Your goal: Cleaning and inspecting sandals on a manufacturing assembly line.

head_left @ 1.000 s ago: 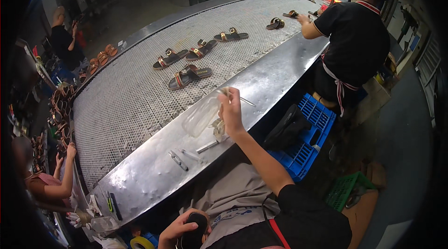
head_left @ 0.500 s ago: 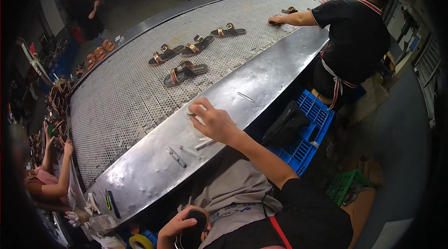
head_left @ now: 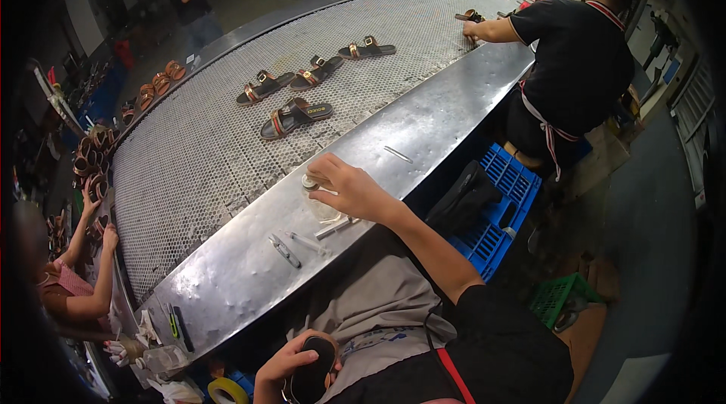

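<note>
Down by my lap, my left hand [head_left: 286,362] is closed around a dark sandal [head_left: 316,362], its sole end facing up. Over the metal ledge [head_left: 227,275], my right hand [head_left: 352,188] is bent, with fingers and thumb around the round cap [head_left: 309,182] of a small clear bottle [head_left: 325,212]. Part of the bottle is behind the hand. Close to it lie a white stick [head_left: 333,228], a thin clear tube [head_left: 305,243] and a grey cutter [head_left: 285,251]. Farther right on the ledge rests a slim metal tool [head_left: 398,155].
Several dark strapped sandals [head_left: 296,118] sit on the mesh conveyor [head_left: 197,177]. A co-worker [head_left: 578,63] at the right reaches over the belt; another person's arms [head_left: 94,283] handle sandals at the left. Beside me are a blue crate [head_left: 480,249] and a green basket [head_left: 556,299].
My right hand has shifted slightly and its thumb sits lower, showing more of the bottle. The co-worker's hand moved right along the belt. A person at the back left moved right.
</note>
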Demonstrator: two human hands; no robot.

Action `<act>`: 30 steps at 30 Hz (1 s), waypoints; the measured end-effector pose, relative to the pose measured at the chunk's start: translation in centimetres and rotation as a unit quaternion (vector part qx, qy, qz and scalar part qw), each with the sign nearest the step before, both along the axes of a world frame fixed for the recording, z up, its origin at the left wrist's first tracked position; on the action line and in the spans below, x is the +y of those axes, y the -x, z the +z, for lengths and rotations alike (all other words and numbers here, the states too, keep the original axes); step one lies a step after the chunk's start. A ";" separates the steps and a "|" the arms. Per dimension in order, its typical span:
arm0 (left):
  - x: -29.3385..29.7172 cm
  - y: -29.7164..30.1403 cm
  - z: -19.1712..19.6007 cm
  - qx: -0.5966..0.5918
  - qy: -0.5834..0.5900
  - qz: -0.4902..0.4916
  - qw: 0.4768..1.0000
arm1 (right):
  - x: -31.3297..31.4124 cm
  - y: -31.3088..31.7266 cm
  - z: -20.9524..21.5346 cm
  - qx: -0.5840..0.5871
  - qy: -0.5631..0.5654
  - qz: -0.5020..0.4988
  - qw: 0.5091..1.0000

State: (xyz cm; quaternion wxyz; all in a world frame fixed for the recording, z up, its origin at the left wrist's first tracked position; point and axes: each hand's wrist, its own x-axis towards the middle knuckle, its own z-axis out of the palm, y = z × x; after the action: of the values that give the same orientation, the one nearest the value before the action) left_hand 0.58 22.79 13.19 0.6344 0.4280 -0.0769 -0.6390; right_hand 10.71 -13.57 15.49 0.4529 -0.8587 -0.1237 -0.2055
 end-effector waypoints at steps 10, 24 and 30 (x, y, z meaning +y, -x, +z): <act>-0.8 -0.4 0.5 0.006 -0.019 0.000 1.000 | -0.8 -0.5 -0.8 0.017 -0.069 0.010 0.997; 0.2 0.3 1.5 0.013 0.022 -0.007 1.000 | 1.3 4.2 0.8 -0.115 -0.255 -0.115 0.953; -0.8 0.0 2.3 0.057 0.046 0.014 0.997 | 6.5 11.7 1.9 0.030 -0.108 0.098 0.989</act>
State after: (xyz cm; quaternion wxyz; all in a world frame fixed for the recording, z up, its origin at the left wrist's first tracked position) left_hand 0.57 21.95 15.46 0.6656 0.3622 -0.0636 -0.6494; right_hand -1.02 -7.02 17.39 0.5644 -0.7943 -0.1707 -0.1464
